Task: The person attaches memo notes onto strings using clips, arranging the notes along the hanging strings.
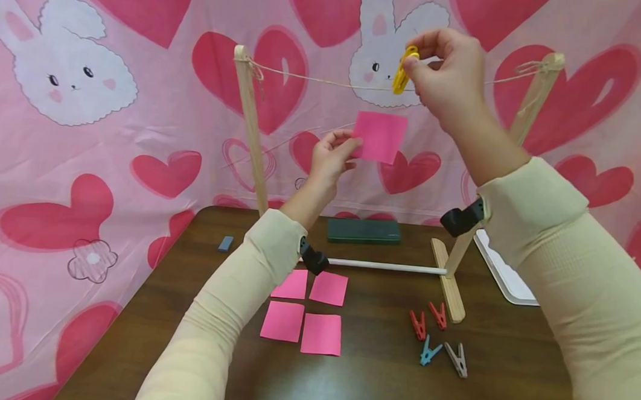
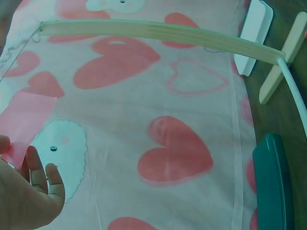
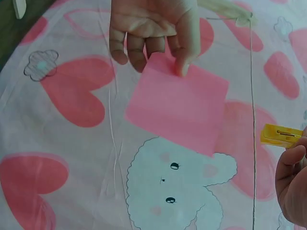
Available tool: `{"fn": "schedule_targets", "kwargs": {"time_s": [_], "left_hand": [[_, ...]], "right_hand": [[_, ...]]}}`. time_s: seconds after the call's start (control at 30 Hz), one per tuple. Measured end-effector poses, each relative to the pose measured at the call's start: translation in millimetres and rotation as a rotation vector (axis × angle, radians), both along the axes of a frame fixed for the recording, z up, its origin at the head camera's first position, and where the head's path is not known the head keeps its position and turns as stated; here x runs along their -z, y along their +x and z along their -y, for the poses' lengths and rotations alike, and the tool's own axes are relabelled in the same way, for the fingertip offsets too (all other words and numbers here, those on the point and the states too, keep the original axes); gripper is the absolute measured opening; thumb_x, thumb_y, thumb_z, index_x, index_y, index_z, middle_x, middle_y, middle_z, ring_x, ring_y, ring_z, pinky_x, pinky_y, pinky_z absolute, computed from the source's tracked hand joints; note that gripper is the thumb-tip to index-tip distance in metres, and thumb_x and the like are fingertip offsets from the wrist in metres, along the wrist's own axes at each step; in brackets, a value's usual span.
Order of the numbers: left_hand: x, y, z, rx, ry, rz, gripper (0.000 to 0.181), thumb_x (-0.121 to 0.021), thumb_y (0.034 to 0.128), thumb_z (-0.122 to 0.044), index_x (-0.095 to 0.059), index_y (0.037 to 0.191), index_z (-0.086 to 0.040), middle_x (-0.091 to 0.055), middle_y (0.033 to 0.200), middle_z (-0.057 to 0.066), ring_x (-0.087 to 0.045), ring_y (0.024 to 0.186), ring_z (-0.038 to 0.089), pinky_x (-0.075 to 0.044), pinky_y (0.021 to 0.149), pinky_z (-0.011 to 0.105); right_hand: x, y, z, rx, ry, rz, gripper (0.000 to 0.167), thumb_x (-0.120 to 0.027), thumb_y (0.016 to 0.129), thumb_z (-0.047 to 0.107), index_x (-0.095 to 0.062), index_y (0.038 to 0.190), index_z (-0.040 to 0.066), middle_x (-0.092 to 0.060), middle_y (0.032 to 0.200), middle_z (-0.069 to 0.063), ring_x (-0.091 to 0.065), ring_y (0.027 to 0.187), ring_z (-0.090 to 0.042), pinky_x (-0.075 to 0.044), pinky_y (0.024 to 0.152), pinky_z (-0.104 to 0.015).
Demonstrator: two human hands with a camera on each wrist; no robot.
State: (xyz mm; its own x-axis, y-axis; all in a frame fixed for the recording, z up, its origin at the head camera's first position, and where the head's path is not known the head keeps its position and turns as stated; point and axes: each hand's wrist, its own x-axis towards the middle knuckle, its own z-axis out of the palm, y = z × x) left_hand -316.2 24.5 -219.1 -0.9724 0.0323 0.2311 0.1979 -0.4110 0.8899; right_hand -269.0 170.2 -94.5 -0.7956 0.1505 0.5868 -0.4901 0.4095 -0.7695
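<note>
A square pink sticky note (image 1: 380, 137) is pinched along its left edge by my left hand (image 1: 332, 161), just below the string (image 1: 310, 77). In my right hand (image 1: 451, 77) a yellow clothespin (image 1: 401, 71) is held between thumb and fingers, its lower end at the height of the string. The right wrist view shows the clothespin (image 3: 280, 135) beside the string (image 3: 254, 143), with the note (image 3: 180, 103) on the other side of it. Whether the clothespin touches the string I cannot tell. In the left wrist view the note (image 2: 26, 122) sits between thumb and fingers.
Two wooden posts (image 1: 251, 124) carry the string above a white rod (image 1: 388, 266). Several pink notes (image 1: 321, 334) lie on the brown table. Red, blue and grey clothespins (image 1: 456, 359) are at the right. A green box (image 1: 363, 231), a white tray (image 1: 504, 273) and a small blue block (image 1: 225, 243) stand around.
</note>
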Motion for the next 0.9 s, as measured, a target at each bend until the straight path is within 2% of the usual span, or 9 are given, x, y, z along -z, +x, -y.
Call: {"fn": "schedule_targets", "kwargs": {"time_s": [0.17,0.3,0.43,0.5,0.67,0.9], "left_hand": [[-7.2,-3.4,-1.3,-0.003,0.026,0.012,0.009,-0.066,0.0846,-0.006,-0.061,0.092,-0.007,-0.059,0.077,0.000,-0.059,0.061,0.013,-0.048,0.057,0.024],[-11.8,-4.5,-4.3,0.006,0.036,0.005,0.008,-0.066,0.0847,-0.006,-0.061,0.091,-0.008,-0.060,0.078,0.001,-0.059,0.063,0.014,-0.048,0.057,0.024],[-16.2,-3.2,-7.7,0.012,0.043,-0.006,0.007,-0.065,0.0851,-0.006,-0.061,0.091,-0.008,-0.061,0.081,0.001,-0.059,0.064,0.014,-0.048,0.058,0.024],[-18.2,-1.9,-8.9,0.012,0.045,-0.008,0.007,-0.065,0.0851,-0.006,-0.062,0.091,-0.008,-0.062,0.082,0.001,-0.060,0.066,0.015,-0.048,0.058,0.024],[-21.7,-0.4,-10.7,0.009,0.045,-0.008,0.006,-0.066,0.0851,-0.008,-0.062,0.090,-0.009,-0.063,0.081,0.002,-0.061,0.067,0.015,-0.049,0.059,0.025],[-23.8,1.4,-12.0,0.008,0.043,0.006,0.006,-0.066,0.0852,-0.008,-0.062,0.089,-0.010,-0.063,0.081,0.002,-0.061,0.066,0.013,-0.049,0.059,0.025]], "right_hand": [[-2.3,-6.3,4,0.037,0.046,0.047,0.015,-0.063,0.087,0.021,-0.064,0.100,0.013,-0.059,0.094,0.000,-0.052,0.068,-0.013,-0.046,0.064,-0.020],[0.4,-10.6,6,0.051,0.081,0.018,0.010,-0.063,0.088,0.019,-0.064,0.096,0.014,-0.060,0.093,-0.001,-0.053,0.076,-0.012,-0.047,0.073,-0.021],[2.3,-12.0,7,0.069,0.117,0.022,0.015,-0.062,0.088,0.020,-0.065,0.099,0.011,-0.060,0.094,-0.001,-0.052,0.086,-0.011,-0.046,0.081,-0.020],[2.9,-11.5,7,0.080,0.132,0.041,0.023,-0.062,0.087,0.023,-0.064,0.105,0.008,-0.060,0.098,-0.002,-0.051,0.088,-0.011,-0.046,0.083,-0.020],[4.4,-11.2,7,0.091,0.154,0.061,0.026,-0.061,0.087,0.026,-0.063,0.107,0.010,-0.060,0.105,-0.005,-0.051,0.090,-0.009,-0.046,0.084,-0.021],[8.4,-11.6,7,0.094,0.197,0.058,0.029,-0.062,0.087,0.025,-0.063,0.110,0.007,-0.060,0.103,-0.005,-0.051,0.091,-0.010,-0.046,0.083,-0.021]]}}
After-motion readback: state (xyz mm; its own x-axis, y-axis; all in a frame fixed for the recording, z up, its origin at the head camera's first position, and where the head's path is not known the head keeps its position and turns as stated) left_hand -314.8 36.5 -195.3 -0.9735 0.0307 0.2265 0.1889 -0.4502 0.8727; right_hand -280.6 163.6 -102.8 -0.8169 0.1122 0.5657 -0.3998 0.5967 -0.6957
